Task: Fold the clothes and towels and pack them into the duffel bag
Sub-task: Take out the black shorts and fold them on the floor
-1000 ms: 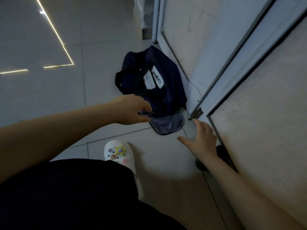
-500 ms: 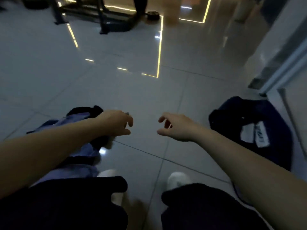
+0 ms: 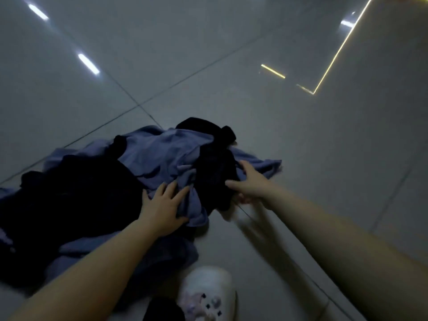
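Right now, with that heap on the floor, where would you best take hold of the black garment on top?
Probably at its near right edge, coming from the right side. The black garment lies draped over the blue cloth, and its lower end hangs free near the tiled floor, so fingers can slip under. The right hand already touches that spot, while the left hand rests flat on the blue cloth.

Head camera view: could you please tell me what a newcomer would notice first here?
A rumpled heap of purple-blue and black clothes lies on the glossy grey tiled floor, left of centre. The left hand presses flat on it, while the right hand touches a black garment. A white clog shows below.
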### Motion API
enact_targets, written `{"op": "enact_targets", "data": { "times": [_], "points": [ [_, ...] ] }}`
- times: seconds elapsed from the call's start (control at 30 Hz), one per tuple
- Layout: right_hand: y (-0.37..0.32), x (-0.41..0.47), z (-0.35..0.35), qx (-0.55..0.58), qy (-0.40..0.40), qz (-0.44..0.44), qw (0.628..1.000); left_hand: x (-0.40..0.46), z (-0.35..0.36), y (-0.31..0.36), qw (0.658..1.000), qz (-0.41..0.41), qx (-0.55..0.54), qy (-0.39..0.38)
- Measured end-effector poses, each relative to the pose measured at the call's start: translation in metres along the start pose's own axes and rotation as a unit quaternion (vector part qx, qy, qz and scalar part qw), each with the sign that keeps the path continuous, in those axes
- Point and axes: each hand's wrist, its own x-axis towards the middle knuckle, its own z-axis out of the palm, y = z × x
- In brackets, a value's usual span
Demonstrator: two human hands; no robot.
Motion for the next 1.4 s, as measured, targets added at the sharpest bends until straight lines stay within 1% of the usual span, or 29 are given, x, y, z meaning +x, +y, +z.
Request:
{"op": "enact_targets", "data": {
  "times": [0.03,0.07,0.1,0.13,0.17,0.23,0.3,0.37,0.47,0.53,0.57,0.63,0.67,0.73,0.77,0.8,0.83,0.87,0.9,0.93,0.97,1.03,1.07,1.1,1.13,1.17,1.23,1.3,1.4],
  "points": [
    [0.003,0.012,0.012,0.139,-0.008,0.028,0.990,-0.004,0.010,-0.002,1.000,0.008,0.006,-0.007],
    [0.006,0.021,0.025,0.240,-0.018,0.051,0.969,-0.010,0.017,-0.005,1.000,0.022,0.017,0.000],
    [0.006,0.027,0.038,0.287,-0.022,0.070,0.955,-0.015,0.024,-0.009,0.999,0.030,0.018,0.018],
    [0.005,0.029,0.049,0.293,-0.022,0.081,0.952,-0.019,0.031,-0.014,0.999,0.032,0.013,0.040],
    [0.003,0.030,0.054,0.289,-0.009,0.081,0.954,-0.022,0.036,-0.019,0.998,0.028,0.017,0.058],
    [-0.006,0.029,0.044,0.285,0.055,0.064,0.955,-0.027,0.039,-0.025,0.997,0.004,0.026,0.070],
    [-0.010,0.027,0.011,0.255,0.137,0.031,0.957,-0.028,0.044,-0.027,0.997,-0.001,0.017,0.072],
    [-0.005,0.019,-0.031,0.189,0.237,0.007,0.953,-0.029,0.051,-0.029,0.997,-0.010,0.008,0.071],
    [0.022,0.005,-0.085,0.123,0.340,0.018,0.932,-0.032,0.052,-0.029,0.998,-0.032,-0.008,0.049],
    [0.045,-0.001,-0.108,0.094,0.362,0.035,0.927,-0.037,0.048,-0.026,0.996,-0.063,-0.049,0.027],
    [0.057,-0.001,-0.116,0.070,0.355,0.050,0.931,-0.038,0.046,-0.024,0.996,-0.075,-0.047,0.018],
    [0.079,0.002,-0.119,-0.049,0.285,0.089,0.953,-0.039,0.037,-0.019,0.995,-0.092,-0.036,-0.012],
    [0.086,0.004,-0.115,-0.129,0.239,0.106,0.957,-0.041,0.031,-0.016,0.995,-0.089,-0.048,0.010],
    [0.094,0.011,-0.102,-0.257,0.167,0.132,0.943,-0.047,0.021,-0.008,0.987,-0.053,-0.103,0.114],
    [0.095,0.015,-0.093,-0.291,0.143,0.132,0.937,-0.052,0.016,-0.005,0.973,-0.030,-0.125,0.192],
    [0.093,0.020,-0.085,-0.313,0.129,0.113,0.934,-0.055,0.010,-0.001,0.953,-0.003,-0.132,0.274],
    [0.089,0.027,-0.074,-0.331,0.119,0.073,0.933,-0.055,0.002,0.005,0.934,0.038,-0.129,0.330],
    [0.082,0.033,-0.065,-0.348,0.110,0.023,0.931,-0.050,-0.005,0.011,0.914,0.085,-0.124,0.376],
    [0.074,0.038,-0.054,-0.357,0.101,-0.019,0.928,-0.040,-0.013,0.016,0.900,0.122,-0.122,0.401],
    [0.066,0.043,-0.043,-0.359,0.090,-0.042,0.928,-0.027,-0.020,0.019,0.901,0.143,-0.116,0.394],
    [0.059,0.047,-0.032,-0.359,0.075,-0.047,0.929,-0.012,-0.029,0.021,0.918,0.147,-0.098,0.356],
    [0.048,0.050,-0.012,-0.362,0.033,-0.013,0.931,0.015,-0.039,0.023,0.967,0.121,-0.037,0.220],
    [0.047,0.049,-0.002,-0.378,0.017,0.002,0.926,0.026,-0.037,0.021,0.984,0.103,-0.004,0.147],
    [0.048,0.043,0.009,-0.406,0.003,-0.003,0.914,0.034,-0.032,0.016,0.992,0.086,0.017,0.089],
    [0.047,0.033,0.016,-0.441,0.000,-0.039,0.896,0.038,-0.025,0.009,0.996,0.065,0.023,0.054],
    [0.046,0.024,0.018,-0.475,0.010,-0.093,0.875,0.040,-0.019,0.001,0.999,0.034,0.008,0.040],
    [0.034,0.011,0.000,-0.512,0.071,-0.178,0.837,0.040,-0.012,-0.019,0.998,-0.033,-0.043,0.039],
    [0.015,-0.001,-0.040,-0.506,0.147,-0.200,0.826,0.032,-0.010,-0.037,0.994,-0.080,-0.069,0.025],
    [0.000,-0.020,-0.110,-0.498,0.228,-0.189,0.815,0.020,0.000,-0.059,0.988,-0.114,-0.102,0.017]
  ]
}}
